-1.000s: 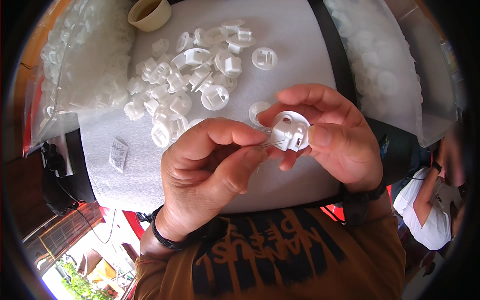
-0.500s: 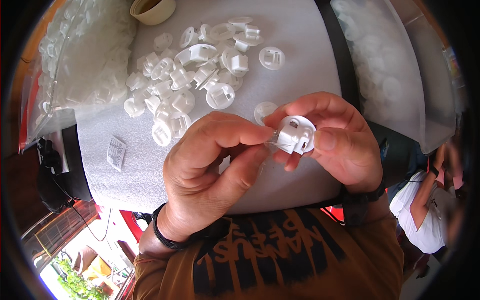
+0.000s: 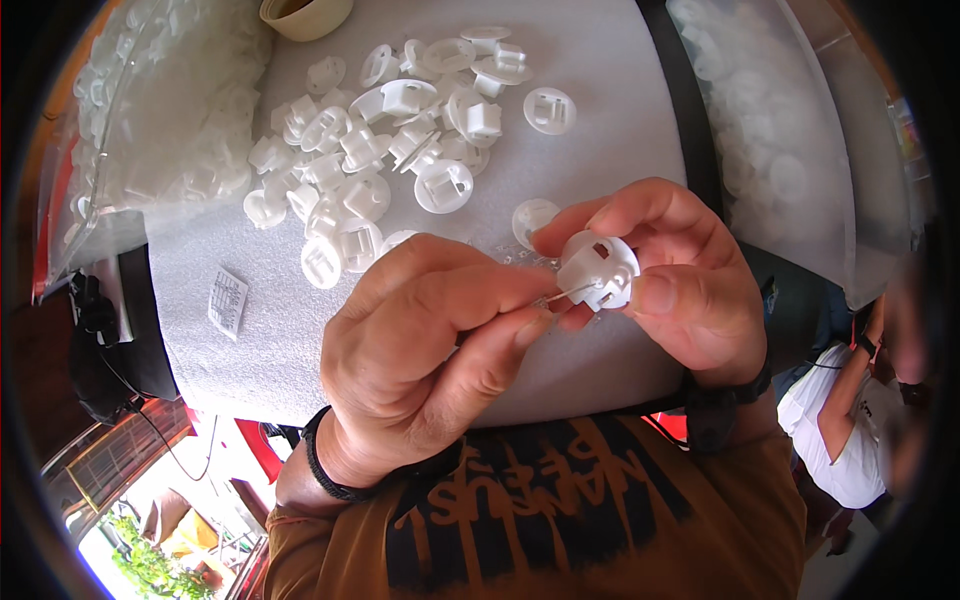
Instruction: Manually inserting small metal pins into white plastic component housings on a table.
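My right hand [image 3: 695, 285] grips a white round plastic part [image 3: 592, 268] by its disc rim, between thumb and fingers. A boxy housing with slots sticks out from the disc and faces me. My left hand [image 3: 430, 345] pinches a small clear piece with thin prongs [image 3: 560, 298]. Its prongs reach to the white part's housing; whether they enter a slot I cannot tell. Just behind the fingertips lies another white disc part [image 3: 533, 222] on the pale foam-like mat [image 3: 270, 370], with tiny clear bits [image 3: 520, 256] scattered beside it.
A loose pile of similar white parts [image 3: 360, 150] lies beyond my hands. Clear bins of white parts stand at left [image 3: 185, 110] and right [image 3: 750, 130]. A cream round container [image 3: 305, 18] is at the far edge, a printed label [image 3: 229, 303] at left. Another person [image 3: 845, 425] is at right.
The prongs in my left hand now point at the housing's front, lower and closer than before. The white part has tilted slightly in my right hand.
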`<action>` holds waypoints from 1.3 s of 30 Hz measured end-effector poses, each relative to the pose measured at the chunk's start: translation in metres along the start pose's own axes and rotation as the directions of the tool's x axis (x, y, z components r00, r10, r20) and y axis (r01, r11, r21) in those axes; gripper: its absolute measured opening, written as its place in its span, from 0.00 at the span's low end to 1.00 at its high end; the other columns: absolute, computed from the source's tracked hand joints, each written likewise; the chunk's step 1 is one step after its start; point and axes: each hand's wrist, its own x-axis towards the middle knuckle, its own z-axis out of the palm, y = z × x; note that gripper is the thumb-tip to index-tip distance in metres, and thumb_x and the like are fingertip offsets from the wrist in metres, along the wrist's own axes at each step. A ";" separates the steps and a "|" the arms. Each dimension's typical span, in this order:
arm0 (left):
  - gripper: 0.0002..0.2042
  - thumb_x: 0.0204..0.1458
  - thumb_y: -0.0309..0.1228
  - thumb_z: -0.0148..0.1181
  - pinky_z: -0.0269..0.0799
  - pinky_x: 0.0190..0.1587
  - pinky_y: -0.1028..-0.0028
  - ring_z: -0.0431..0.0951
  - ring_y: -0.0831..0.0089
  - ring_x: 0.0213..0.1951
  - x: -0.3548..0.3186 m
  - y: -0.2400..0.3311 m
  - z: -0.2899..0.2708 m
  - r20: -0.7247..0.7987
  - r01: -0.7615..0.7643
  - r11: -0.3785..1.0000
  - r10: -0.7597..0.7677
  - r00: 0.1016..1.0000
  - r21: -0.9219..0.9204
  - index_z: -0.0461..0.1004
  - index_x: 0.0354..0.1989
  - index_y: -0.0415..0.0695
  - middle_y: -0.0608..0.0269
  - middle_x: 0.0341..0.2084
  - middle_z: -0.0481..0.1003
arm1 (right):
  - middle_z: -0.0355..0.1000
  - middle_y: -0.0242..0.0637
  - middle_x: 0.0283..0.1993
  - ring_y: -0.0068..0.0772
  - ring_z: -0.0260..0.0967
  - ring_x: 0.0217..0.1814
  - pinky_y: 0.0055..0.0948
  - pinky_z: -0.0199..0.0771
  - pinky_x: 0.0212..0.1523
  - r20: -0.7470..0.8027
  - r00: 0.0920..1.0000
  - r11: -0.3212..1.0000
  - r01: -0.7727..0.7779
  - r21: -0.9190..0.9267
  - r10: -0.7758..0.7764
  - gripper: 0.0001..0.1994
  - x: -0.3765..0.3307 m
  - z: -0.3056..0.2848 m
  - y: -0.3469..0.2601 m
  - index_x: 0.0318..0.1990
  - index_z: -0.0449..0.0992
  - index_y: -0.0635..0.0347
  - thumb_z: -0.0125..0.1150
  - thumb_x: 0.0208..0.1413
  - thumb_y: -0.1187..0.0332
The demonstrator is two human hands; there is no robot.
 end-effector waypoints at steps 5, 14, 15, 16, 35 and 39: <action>0.07 0.47 0.26 0.60 0.62 0.27 0.80 0.68 0.77 0.25 0.001 0.000 -0.002 0.015 -0.058 0.994 0.057 0.998 0.093 0.75 0.34 0.37 0.60 0.26 0.71 | 0.63 0.53 0.54 0.40 0.67 0.47 0.38 0.69 0.46 -0.004 0.999 0.999 0.049 -0.018 -0.049 0.18 0.002 0.001 0.004 0.49 0.65 0.58 0.58 0.51 0.66; 0.08 0.44 0.25 0.62 0.64 0.27 0.78 0.71 0.73 0.26 0.000 -0.001 -0.001 0.004 -0.125 0.963 0.127 0.992 0.239 0.75 0.34 0.38 0.60 0.24 0.72 | 0.63 0.54 0.54 0.40 0.67 0.47 0.38 0.68 0.46 -0.016 0.999 0.999 0.048 -0.026 -0.048 0.18 0.002 0.002 0.003 0.48 0.66 0.59 0.59 0.51 0.66; 0.08 0.44 0.24 0.62 0.64 0.27 0.78 0.70 0.73 0.26 0.000 -0.001 -0.001 0.003 -0.137 0.958 0.141 0.990 0.252 0.75 0.34 0.39 0.60 0.25 0.72 | 0.63 0.54 0.54 0.40 0.67 0.47 0.38 0.68 0.46 -0.016 0.999 0.999 0.048 -0.026 -0.048 0.18 0.002 0.002 0.003 0.48 0.66 0.59 0.59 0.51 0.66; 0.08 0.44 0.24 0.62 0.64 0.27 0.78 0.70 0.73 0.26 0.000 -0.001 -0.001 0.003 -0.137 0.958 0.141 0.990 0.252 0.75 0.34 0.39 0.60 0.25 0.72 | 0.63 0.54 0.54 0.40 0.67 0.47 0.38 0.68 0.46 -0.014 0.999 0.999 0.044 -0.028 -0.045 0.17 0.002 0.002 0.002 0.48 0.66 0.58 0.59 0.51 0.66; 0.11 0.39 0.20 0.64 0.64 0.26 0.79 0.70 0.74 0.25 -0.001 -0.003 -0.003 0.004 -0.198 0.952 0.203 0.979 0.234 0.74 0.34 0.39 0.60 0.25 0.71 | 0.62 0.54 0.53 0.39 0.68 0.47 0.36 0.70 0.45 -0.036 0.997 0.997 0.067 -0.023 -0.068 0.18 0.003 0.005 0.005 0.48 0.66 0.58 0.60 0.49 0.66; 0.12 0.39 0.19 0.64 0.64 0.27 0.80 0.70 0.75 0.27 -0.002 -0.006 -0.002 -0.004 -0.201 0.958 0.206 0.979 0.206 0.74 0.34 0.40 0.59 0.27 0.70 | 0.62 0.54 0.53 0.39 0.68 0.47 0.36 0.70 0.45 -0.042 0.998 0.998 0.049 -0.040 -0.051 0.18 0.002 0.004 0.004 0.48 0.66 0.58 0.60 0.49 0.66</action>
